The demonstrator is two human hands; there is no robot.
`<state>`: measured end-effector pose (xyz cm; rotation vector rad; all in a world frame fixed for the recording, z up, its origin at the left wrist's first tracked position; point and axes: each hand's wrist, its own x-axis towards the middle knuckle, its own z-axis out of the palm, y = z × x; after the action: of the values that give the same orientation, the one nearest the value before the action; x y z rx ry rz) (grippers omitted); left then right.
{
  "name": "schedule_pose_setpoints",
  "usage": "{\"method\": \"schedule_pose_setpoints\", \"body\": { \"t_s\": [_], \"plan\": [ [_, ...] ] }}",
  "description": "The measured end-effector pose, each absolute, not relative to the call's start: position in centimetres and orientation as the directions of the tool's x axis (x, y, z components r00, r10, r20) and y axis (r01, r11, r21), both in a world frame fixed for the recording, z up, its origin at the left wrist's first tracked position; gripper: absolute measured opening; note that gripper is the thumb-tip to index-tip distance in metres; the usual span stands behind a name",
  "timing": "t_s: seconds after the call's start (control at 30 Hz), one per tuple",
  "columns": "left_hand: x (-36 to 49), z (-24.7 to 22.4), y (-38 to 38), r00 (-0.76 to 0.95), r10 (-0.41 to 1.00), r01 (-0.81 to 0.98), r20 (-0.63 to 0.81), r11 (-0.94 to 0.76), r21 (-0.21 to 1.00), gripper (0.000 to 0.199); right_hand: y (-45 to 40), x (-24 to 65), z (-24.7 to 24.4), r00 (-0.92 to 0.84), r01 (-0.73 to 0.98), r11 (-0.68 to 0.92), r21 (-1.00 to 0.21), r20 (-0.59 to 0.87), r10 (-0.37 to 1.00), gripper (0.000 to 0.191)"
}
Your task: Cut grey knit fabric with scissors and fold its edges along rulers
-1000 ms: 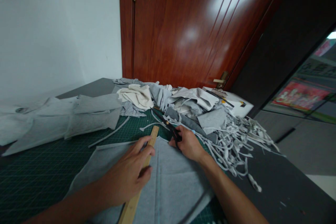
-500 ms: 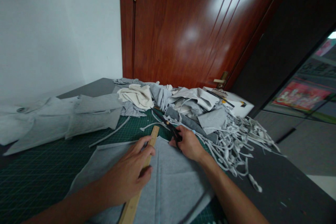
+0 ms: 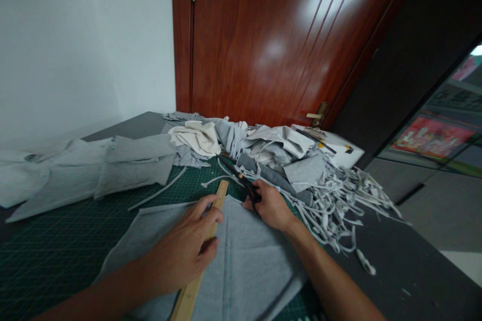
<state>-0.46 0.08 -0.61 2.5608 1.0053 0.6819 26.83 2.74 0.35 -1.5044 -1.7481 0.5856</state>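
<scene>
Grey cloth lies spread on a green cutting mat. A wooden ruler runs lengthwise over the cloth, left of its centre seam. My left hand rests over the ruler, its fingers curled round the ruler's edges. Black scissors are in my right hand, fingers round the handles, at the cloth's far edge. The blades point away and to the left, past the ruler's far end. My right fingertips are partly hidden by the handles.
Folded grey fabric pieces lie at the left. Crumpled cloth, with a cream piece, is heaped at the back. Tangled grey strips cover the right side, near a white box. Behind stands a reddish-brown door.
</scene>
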Motion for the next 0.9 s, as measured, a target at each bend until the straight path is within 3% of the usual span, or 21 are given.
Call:
{"method": "schedule_pose_setpoints", "body": {
  "t_s": [0.9],
  "plan": [
    [-0.31,-0.47,0.05,0.66,0.701,0.55,0.27,-0.696,0.461,0.033,2.7,26.83,0.46,-0.027,0.646,0.191,-0.739,0.228,0.973,0.036]
  ]
}}
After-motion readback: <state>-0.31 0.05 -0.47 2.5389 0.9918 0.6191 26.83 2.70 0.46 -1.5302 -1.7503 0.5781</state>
